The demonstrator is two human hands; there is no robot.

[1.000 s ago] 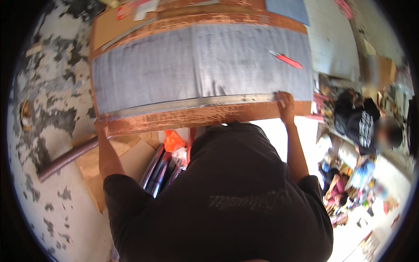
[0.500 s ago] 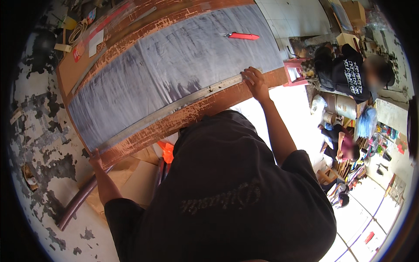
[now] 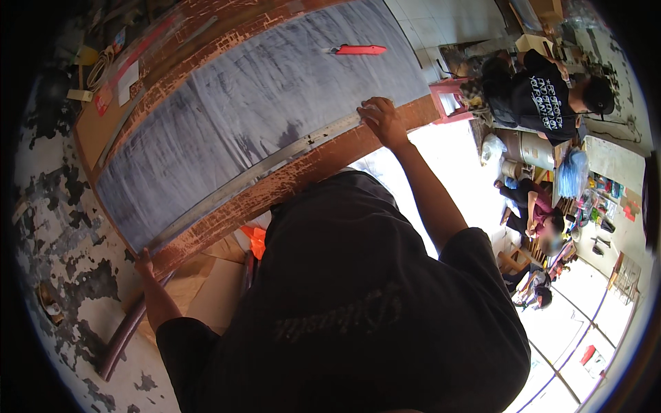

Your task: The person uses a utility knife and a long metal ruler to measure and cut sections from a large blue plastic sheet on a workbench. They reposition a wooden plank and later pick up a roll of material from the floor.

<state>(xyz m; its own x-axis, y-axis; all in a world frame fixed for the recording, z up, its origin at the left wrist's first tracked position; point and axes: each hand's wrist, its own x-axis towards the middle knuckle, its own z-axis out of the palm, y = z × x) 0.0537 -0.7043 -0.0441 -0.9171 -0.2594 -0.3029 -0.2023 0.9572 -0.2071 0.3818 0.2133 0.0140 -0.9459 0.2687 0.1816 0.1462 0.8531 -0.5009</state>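
Note:
A long metal straightedge (image 3: 275, 157) lies along the near edge of a grey sheet (image 3: 206, 124) that is spread over a worn brown board (image 3: 275, 182). With bent fingers, my right hand (image 3: 385, 124) grips the straightedge's right end. My left hand (image 3: 144, 264) is closed at its left end, by the board's near left corner; most of those fingers are small and partly hidden. Farther back on the sheet rests a red utility knife (image 3: 360, 50), its blade end pointing left. Neither hand touches it.
A coiled cord (image 3: 102, 67) and a white card (image 3: 128, 84) lie at the board's far left. Beneath are brown paper (image 3: 180, 282) and a dark tube (image 3: 122, 341). A red stool (image 3: 451, 100) stands beyond the right end. Other people (image 3: 547, 93) are at the right.
The whole view has shifted, so board, knife and hands appear farther left. Both hands keep their places at the straightedge's ends. The person at the right has turned the head.

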